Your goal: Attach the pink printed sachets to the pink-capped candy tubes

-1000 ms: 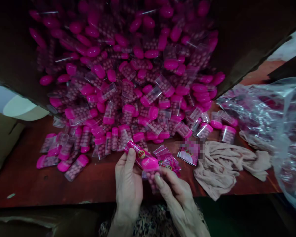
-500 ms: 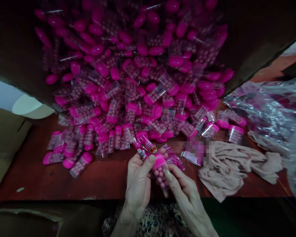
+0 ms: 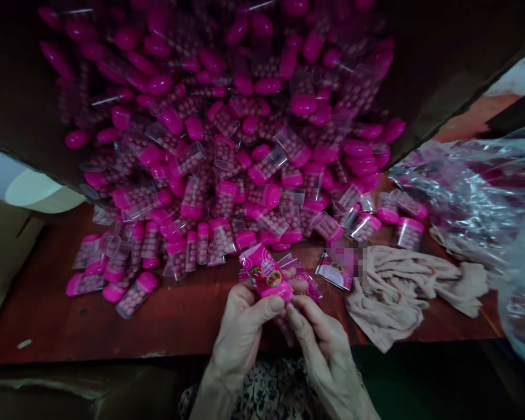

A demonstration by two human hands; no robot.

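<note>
L hand (image 3: 240,326) grip on wrapper (image 3: 265,268), R hand (image 3: 321,332) grip on btl (image 3: 285,328), btls (image 3: 225,201) behind

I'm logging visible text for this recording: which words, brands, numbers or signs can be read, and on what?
None legible.
Printed wrapper on the held container, in both hands: lettering too small and blurred.
Packet beside the cloth: too small, partly pixelated.
Packet pile behind the hands: partly hidden, unreadable.
</note>
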